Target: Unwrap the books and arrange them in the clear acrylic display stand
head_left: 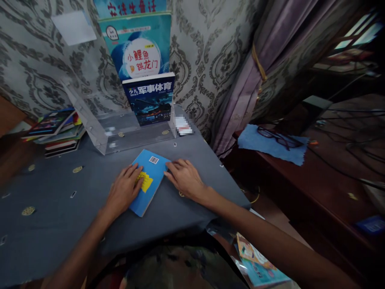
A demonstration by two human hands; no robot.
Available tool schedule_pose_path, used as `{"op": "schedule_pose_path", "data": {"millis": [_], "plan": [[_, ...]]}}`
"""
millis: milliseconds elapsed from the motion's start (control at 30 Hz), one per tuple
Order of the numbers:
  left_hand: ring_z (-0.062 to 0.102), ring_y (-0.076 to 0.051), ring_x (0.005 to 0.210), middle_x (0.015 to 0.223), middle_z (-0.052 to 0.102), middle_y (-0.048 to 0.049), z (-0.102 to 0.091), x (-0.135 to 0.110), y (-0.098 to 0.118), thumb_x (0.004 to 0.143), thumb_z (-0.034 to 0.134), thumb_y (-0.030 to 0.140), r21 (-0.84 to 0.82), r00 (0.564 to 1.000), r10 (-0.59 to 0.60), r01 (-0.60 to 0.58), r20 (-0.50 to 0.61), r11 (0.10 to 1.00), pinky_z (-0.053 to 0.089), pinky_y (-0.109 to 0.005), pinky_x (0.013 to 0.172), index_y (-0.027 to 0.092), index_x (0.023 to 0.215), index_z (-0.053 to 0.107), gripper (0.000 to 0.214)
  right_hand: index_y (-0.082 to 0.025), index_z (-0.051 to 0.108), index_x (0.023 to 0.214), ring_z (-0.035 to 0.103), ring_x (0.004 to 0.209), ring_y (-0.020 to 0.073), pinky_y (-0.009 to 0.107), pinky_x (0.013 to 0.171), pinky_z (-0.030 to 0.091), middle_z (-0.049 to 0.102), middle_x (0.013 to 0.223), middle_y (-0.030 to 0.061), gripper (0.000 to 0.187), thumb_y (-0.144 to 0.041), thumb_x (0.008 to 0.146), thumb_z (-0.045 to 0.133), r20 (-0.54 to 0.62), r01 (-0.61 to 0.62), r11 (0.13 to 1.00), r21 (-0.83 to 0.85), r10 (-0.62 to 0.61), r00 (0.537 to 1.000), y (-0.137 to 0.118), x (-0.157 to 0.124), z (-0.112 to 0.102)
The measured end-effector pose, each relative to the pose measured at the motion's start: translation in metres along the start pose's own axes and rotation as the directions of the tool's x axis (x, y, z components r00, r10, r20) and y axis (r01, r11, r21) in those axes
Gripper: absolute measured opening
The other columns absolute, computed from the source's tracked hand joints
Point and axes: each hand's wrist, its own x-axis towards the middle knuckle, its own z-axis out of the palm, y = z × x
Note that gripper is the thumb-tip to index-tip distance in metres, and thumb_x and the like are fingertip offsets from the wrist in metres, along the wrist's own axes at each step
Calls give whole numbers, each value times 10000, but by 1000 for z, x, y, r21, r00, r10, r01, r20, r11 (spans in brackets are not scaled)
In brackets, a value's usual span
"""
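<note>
Acrylic stand (141, 138) blocks way past blue book (153, 172).

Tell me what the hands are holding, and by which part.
The left hand lies on a blue book beside its yellow sticker; the right hand touches its long edge. Neither visibly grips it.

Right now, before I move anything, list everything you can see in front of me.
Blue paperback book: 1, blue with a yellow patch, flat on the table under both hands.
Tablecloth: 1, grey with gold dots, covering the table.
Acrylic display stand: 1, clear, at the table's far side.
Upright books: 3, teal and dark blue, in or behind the stand.
Book stack: 1, multicoloured, at the table's left.
Eyeglasses: 1 pair, dark, on the cloth.
Cloth: 1, blue, on the wooden desk at right.
Curtain: 1, mauve, tied back, right of the table.
Left hand: flat on the book.
Right hand: flat on the book.
</note>
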Motion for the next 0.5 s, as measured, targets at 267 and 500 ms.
{"op": "schedule_pose_path", "data": {"millis": [267,500], "plan": [[550,-336,1224,1389,584,-182,4,4,5,1022,377,376,95,995,-83,88,-53,992,488,-502,997,124,1357,576,464,-155,616,1275,592,1175,273,411,995,395,705,1204,151,346,-344,1055,428,33,8,995,99,-11,999,18,66,12],[529,-355,1293,1427,552,-200,4,0,3,1003,429,492,117,999,-21,24,-29,993,388,-599,1091,135,1368,556,526,-180,635,1283,595,1203,293,466,1008,422,691,1283,117,336,-352,1024,506,3,17,982,188,-18,1000,28,89,24]]}}
